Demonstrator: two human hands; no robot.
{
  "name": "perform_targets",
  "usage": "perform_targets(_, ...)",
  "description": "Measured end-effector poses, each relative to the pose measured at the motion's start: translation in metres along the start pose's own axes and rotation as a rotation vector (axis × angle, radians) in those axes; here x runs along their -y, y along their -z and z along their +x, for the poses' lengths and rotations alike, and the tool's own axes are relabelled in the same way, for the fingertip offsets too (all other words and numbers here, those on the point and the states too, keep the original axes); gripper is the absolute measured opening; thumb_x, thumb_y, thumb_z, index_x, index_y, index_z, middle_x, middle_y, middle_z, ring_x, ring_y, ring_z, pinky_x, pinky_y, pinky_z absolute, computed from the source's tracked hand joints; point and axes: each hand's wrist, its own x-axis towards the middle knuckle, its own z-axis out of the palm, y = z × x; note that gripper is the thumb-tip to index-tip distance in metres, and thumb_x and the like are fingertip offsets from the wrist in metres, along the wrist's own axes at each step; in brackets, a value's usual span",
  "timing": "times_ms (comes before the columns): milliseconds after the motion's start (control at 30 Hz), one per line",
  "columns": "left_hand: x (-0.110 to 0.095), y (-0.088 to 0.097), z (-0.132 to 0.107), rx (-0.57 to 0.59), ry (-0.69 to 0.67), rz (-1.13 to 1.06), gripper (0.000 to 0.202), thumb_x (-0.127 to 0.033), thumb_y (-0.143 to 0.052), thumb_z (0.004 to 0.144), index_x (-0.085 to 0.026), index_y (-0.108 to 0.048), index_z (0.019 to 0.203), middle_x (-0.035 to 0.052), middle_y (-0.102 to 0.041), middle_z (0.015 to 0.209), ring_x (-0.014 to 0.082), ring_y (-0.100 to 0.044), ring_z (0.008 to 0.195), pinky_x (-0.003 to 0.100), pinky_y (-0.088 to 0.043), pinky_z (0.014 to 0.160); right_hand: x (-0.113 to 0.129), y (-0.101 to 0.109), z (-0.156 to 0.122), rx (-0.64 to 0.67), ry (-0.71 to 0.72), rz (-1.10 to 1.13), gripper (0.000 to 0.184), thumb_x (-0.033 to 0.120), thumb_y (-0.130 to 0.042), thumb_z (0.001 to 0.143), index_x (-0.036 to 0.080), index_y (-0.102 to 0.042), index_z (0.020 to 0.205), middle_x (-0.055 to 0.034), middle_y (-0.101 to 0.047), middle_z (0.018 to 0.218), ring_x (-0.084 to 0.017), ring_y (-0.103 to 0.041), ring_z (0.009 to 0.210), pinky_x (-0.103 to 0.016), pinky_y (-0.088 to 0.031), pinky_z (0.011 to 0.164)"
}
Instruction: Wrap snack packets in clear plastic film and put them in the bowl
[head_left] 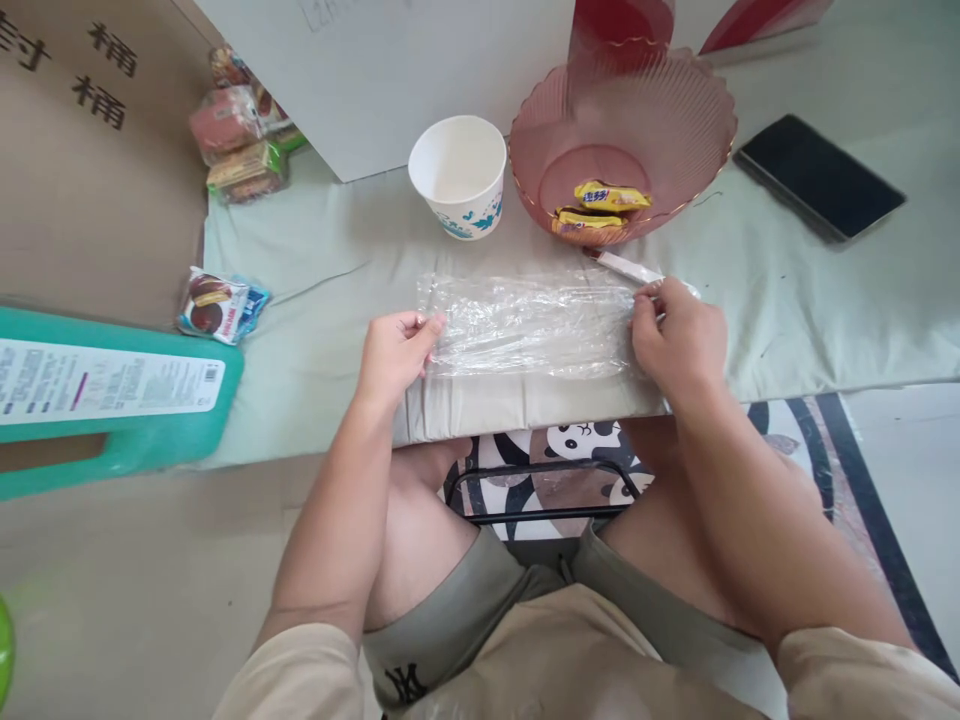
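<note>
A crinkled sheet of clear plastic film (532,325) is stretched flat over the cloth, just above the table's front edge. My left hand (401,355) pinches its left end between thumb and fingers. At the other end, my right hand (679,335) is closed on the film's right edge. A slim white object with a brown tip (626,267) lies just beyond my right hand, partly covered by it; its kind is unclear. Behind the film stand a white paper cup (459,180) with blue print and a pink ribbed bowl (675,120) holding yellow-wrapped snacks (611,195).
A dark phone (821,178) lies at the right on the pale green cloth (810,310). To the left are a teal jug (150,435), small snack packets (217,305), a pile of packaged snacks (244,135) and a cardboard box (90,200). A white board (405,80) stands behind.
</note>
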Motion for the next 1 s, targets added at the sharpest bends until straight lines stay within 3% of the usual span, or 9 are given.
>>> perform_targets(200, 0.011, 0.005, 0.005, -0.144, -0.147, 0.380, 0.019, -0.034, -0.079, 0.073, -0.022, -0.065, 0.076, -0.0038, -0.055, 0.055, 0.0140, -0.049, 0.053, 0.027, -0.041, 0.057, 0.005, 0.008, -0.012, -0.123, 0.078, -0.037, 0.051, 0.026, -0.062, 0.080, 0.023, -0.060, 0.130, -0.0185, -0.062, 0.129, -0.034, -0.064, 0.103, -0.049, -0.051, 0.083)
perform_targets(367, 0.017, 0.011, 0.011, -0.377, -0.340, 0.407, 0.054, -0.022, -0.089, 0.060, -0.024, -0.065, 0.108, 0.0036, -0.060, 0.095, 0.0249, -0.062, 0.092, 0.039, -0.050, 0.090, 0.025, 0.013, -0.018, -0.119, 0.289, 0.051, 0.030, 0.023, -0.052, 0.091, 0.026, -0.066, 0.118, -0.0165, -0.063, 0.121, -0.036, -0.061, 0.115, -0.054, -0.049, 0.098)
perform_targets(467, 0.005, 0.003, -0.005, -0.465, -0.575, 0.386, 0.035, -0.020, -0.082, 0.072, -0.023, -0.064, 0.101, 0.0062, -0.060, 0.103, 0.0253, -0.060, 0.102, 0.041, -0.048, 0.099, 0.035, 0.002, -0.025, 0.097, 0.506, 0.136, 0.023, 0.023, -0.050, 0.094, 0.028, -0.070, 0.103, -0.0107, -0.070, 0.110, -0.030, -0.065, 0.106, -0.050, -0.051, 0.097)
perform_targets(500, 0.000, -0.004, -0.014, -0.408, -0.657, 0.398, 0.024, -0.021, -0.077, 0.078, -0.023, -0.064, 0.099, 0.0056, -0.062, 0.100, 0.0240, -0.061, 0.099, 0.041, -0.048, 0.097, 0.037, -0.003, -0.028, 0.143, 0.552, 0.135, 0.022, 0.024, -0.050, 0.095, 0.027, -0.071, 0.099, -0.0101, -0.071, 0.111, -0.029, -0.065, 0.105, -0.049, -0.051, 0.096)
perform_targets(567, -0.009, -0.024, -0.032, -0.107, -0.815, 0.480, 0.016, -0.027, -0.071, 0.085, -0.023, -0.067, 0.100, 0.0050, -0.067, 0.095, 0.0231, -0.063, 0.093, 0.040, -0.050, 0.093, 0.040, -0.013, -0.033, 0.164, 0.576, 0.097, 0.023, 0.026, -0.051, 0.097, 0.024, -0.074, 0.095, -0.0111, -0.072, 0.114, -0.030, -0.065, 0.107, -0.049, -0.051, 0.097)
perform_targets(633, -0.014, -0.045, -0.047, 0.208, -0.905, 0.637, 0.042, -0.039, -0.077, 0.083, -0.020, -0.067, 0.118, 0.0112, -0.071, 0.117, 0.0308, -0.064, 0.112, 0.046, -0.049, 0.100, 0.040, -0.018, -0.036, 0.151, 0.542, 0.068, 0.026, 0.027, -0.051, 0.097, 0.022, -0.076, 0.094, -0.0130, -0.072, 0.116, -0.031, -0.065, 0.107, -0.050, -0.051, 0.097)
perform_targets(700, -0.015, -0.061, -0.055, 0.367, -0.918, 0.754, 0.068, -0.043, -0.082, 0.079, -0.015, -0.060, 0.137, 0.0164, -0.066, 0.138, 0.0374, -0.057, 0.132, 0.052, -0.042, 0.112, 0.037, -0.018, -0.035, 0.154, 0.484, 0.130, 0.027, 0.025, -0.050, 0.096, 0.021, -0.076, 0.097, -0.0130, -0.073, 0.112, -0.030, -0.066, 0.105, -0.049, -0.052, 0.096)
perform_targets(833, -0.013, -0.069, -0.058, 0.421, -0.885, 0.840, 0.070, -0.044, -0.080, 0.083, -0.017, -0.057, 0.143, 0.0148, -0.063, 0.147, 0.0378, -0.051, 0.143, 0.059, -0.034, 0.121, 0.031, -0.006, -0.024, 0.176, 0.258, 0.429, 0.027, 0.020, -0.048, 0.092, 0.023, -0.074, 0.102, -0.0070, -0.075, 0.100, -0.024, -0.070, 0.093, -0.041, -0.056, 0.084)
perform_targets(1000, -0.007, -0.073, -0.066, 0.398, -1.054, 0.850, 0.023, -0.033, -0.069, 0.094, -0.019, -0.071, 0.112, 0.0100, -0.069, 0.140, 0.0340, -0.059, 0.137, 0.059, -0.041, 0.117, 0.018, 0.005, -0.005, -0.010, 0.090, 0.565, 0.021, 0.024, -0.050, 0.092, 0.023, -0.071, 0.093, -0.0030, -0.073, 0.090, -0.019, -0.067, 0.082, -0.038, -0.055, 0.080)
